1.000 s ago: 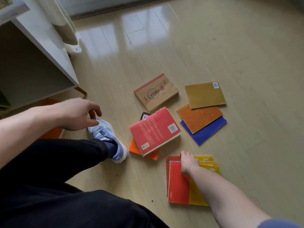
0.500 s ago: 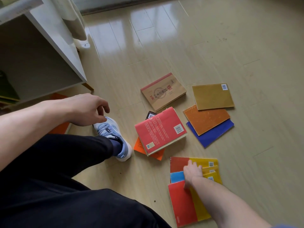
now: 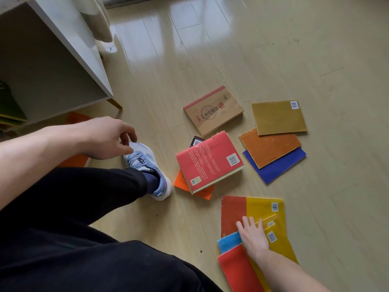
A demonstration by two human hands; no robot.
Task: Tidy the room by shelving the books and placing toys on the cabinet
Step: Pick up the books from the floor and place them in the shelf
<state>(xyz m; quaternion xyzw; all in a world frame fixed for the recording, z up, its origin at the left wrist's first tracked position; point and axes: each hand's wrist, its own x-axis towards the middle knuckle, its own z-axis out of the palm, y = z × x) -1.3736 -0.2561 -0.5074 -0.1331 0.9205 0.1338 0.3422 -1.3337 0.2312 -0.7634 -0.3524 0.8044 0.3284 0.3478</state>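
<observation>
Books lie scattered on the wooden floor. My right hand (image 3: 252,236) lies flat, fingers straight, on a fanned pile of thin red, blue and yellow books (image 3: 264,209) at the lower right. Beyond it a thick red book (image 3: 207,161) rests on an orange one (image 3: 181,183). A tan book (image 3: 212,111), an ochre book (image 3: 277,118), an orange-brown book (image 3: 268,147) and a blue book (image 3: 277,168) lie farther out. My left hand (image 3: 103,138) hovers loosely curled above my blue shoe (image 3: 147,163), holding nothing. The white shelf unit (image 3: 69,49) stands at the upper left.
My black-trousered leg fills the lower left. An orange book (image 3: 73,160) lies under the shelf unit, beside its wooden leg (image 3: 114,103). A pale curtain (image 3: 99,20) hangs behind the unit. Bare floor stretches to the top and right.
My right hand has slid the top books of the pile toward me, fanning them and baring a blue one. The view has shifted; my left hand has barely moved.
</observation>
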